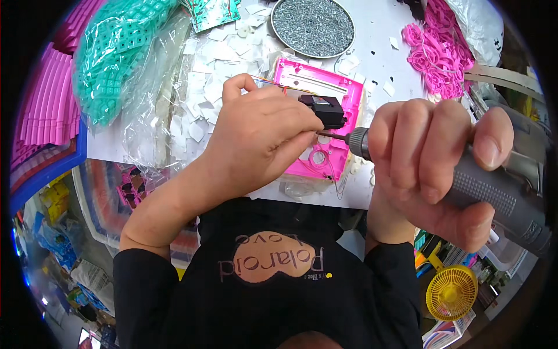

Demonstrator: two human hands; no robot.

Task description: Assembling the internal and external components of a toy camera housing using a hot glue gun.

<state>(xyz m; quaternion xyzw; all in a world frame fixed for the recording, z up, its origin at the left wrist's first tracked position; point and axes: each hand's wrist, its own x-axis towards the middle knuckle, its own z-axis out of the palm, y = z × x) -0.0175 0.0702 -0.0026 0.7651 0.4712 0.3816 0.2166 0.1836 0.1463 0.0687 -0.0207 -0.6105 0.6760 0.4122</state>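
Screwdriver work on a pink housing
Right hand (433, 168) grips the grey electric screwdriver (494, 192); left hand (261, 134) pinches at its bit, beside the black motor (325, 109) on the pink plastic housing (325, 87).

Both hands up over the near edge of the tabletop, forearms in from below.
Left hand (261, 131): curled palm-down, fingertips pinched together and pointing right, wrist bent, black sleeve at the elbow. Right hand (433, 166): closed in a full fist grip, knuckles toward the camera, thumb wrapped underneath.
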